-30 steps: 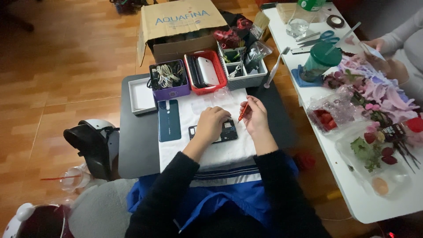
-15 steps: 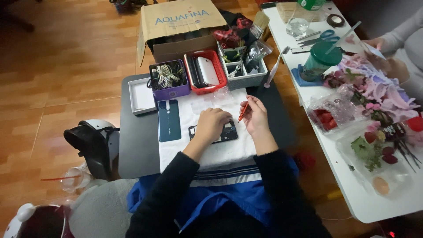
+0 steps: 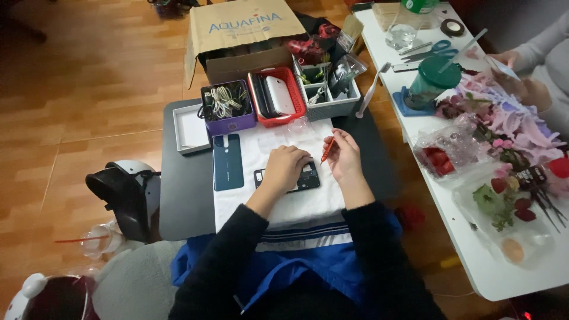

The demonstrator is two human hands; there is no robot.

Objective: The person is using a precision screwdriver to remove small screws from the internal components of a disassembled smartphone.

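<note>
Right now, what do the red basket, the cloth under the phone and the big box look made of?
Red basket: looks like moulded plastic, glossy, with slotted walls.
Cloth under the opened phone: soft white fabric, probably towelling; matte, striped at the near edge.
Big box: brown corrugated cardboard, matte, flaps folded open.
Left hand rests on the phone; right hand holds a red tool, likely plastic-handled.
</note>
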